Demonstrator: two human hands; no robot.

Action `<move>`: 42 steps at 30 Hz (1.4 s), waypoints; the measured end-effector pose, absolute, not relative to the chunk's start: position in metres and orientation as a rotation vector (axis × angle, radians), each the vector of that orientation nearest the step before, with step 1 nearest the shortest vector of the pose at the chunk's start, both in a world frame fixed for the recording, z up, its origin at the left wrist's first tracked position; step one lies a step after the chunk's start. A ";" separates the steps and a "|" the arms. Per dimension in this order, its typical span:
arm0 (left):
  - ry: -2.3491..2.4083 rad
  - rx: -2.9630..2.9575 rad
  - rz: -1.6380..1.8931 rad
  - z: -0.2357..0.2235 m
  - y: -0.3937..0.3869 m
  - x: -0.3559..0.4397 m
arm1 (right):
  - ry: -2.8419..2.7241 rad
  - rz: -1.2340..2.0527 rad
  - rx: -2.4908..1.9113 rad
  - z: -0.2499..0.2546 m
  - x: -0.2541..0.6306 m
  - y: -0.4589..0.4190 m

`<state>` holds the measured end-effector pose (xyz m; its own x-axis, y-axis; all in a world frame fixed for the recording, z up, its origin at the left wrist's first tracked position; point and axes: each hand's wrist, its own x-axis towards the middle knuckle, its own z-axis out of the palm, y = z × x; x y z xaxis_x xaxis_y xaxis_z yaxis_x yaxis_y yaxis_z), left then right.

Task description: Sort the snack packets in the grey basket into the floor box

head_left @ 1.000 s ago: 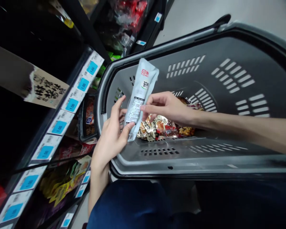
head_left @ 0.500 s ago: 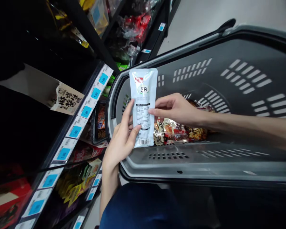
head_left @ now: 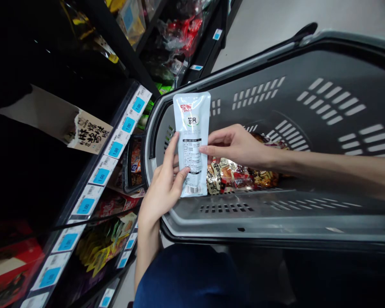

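Observation:
A pale blue snack packet (head_left: 192, 128) is held upright over the near end of a grey shopping basket (head_left: 336, 81), its printed back and barcode facing me. My left hand (head_left: 163, 184) grips its left edge, thumb on the front and fingers behind. From the other side my right hand (head_left: 235, 144) pinches the packet's right edge between thumb and fingers. Below the hands, several shiny snack packets (head_left: 234, 175) lie on the basket's bottom, partly hidden by my right hand and the blue packet.
At left runs a dark shelf edge with a row of price labels (head_left: 115, 149). A torn carton flap (head_left: 91, 132) sticks out above it. Yellow packets (head_left: 101, 246) lie on a lower shelf, red bags (head_left: 188, 34) further off. Pale floor (head_left: 269, 25) shows behind the basket.
Almost nothing differs. Both hands keep the same hold on the packet, and its print looks slightly sharper now.

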<state>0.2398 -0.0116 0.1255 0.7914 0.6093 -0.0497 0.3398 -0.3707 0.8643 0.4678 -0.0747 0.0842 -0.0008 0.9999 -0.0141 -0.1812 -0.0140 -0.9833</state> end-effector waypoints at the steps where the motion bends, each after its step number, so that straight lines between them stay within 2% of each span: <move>1: 0.715 1.999 0.334 0.126 -0.012 0.240 | -1.065 1.302 -1.082 0.084 0.468 -0.075; 42: 0.740 2.146 0.300 0.126 -0.009 0.239 | -1.084 1.307 -1.110 0.083 0.469 -0.076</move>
<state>0.2389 -0.0091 0.1255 0.7983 0.6010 -0.0393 0.4034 -0.4852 0.7758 0.4687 -0.0761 0.0828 -0.0101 0.9995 -0.0291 -0.1559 -0.0304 -0.9873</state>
